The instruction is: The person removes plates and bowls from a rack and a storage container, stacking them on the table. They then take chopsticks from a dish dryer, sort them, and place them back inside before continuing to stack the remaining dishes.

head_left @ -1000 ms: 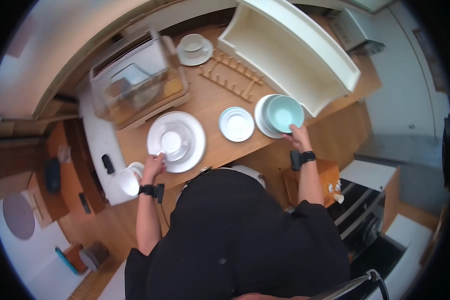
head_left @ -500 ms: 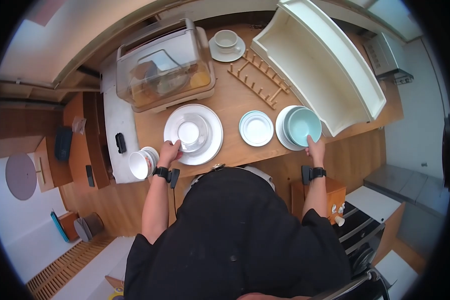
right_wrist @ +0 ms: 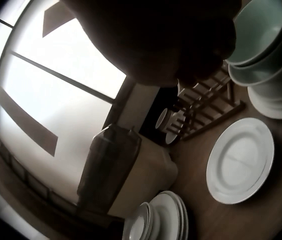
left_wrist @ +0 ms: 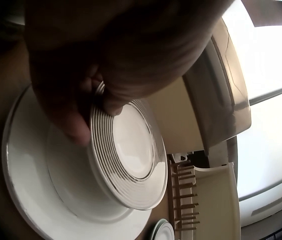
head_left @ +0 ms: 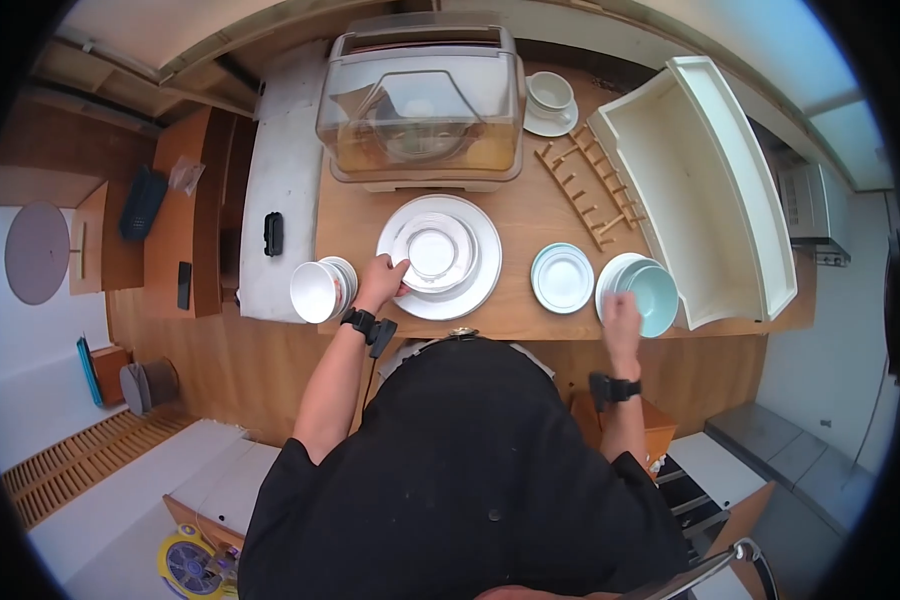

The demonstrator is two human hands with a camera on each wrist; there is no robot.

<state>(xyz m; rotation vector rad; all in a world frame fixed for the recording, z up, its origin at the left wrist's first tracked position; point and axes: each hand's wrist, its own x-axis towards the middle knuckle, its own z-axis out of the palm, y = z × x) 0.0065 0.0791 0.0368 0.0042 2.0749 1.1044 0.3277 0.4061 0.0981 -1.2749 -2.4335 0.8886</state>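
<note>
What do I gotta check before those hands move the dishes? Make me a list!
1. Left hand has hold of the ridged dish: ok, its thumb and fingers pinch the rim.
2. Right hand has a firm grip on the green bowls: cannot tell, it is blurred in the head view and dark in the wrist view.
3. Green bowls nested together: ok, one sits inside the other.
4. White bowls well back from the table's front edge: not ok, they are close to it.
5. Wooden rack in sight: ok, it is beside the open cream bin.
</note>
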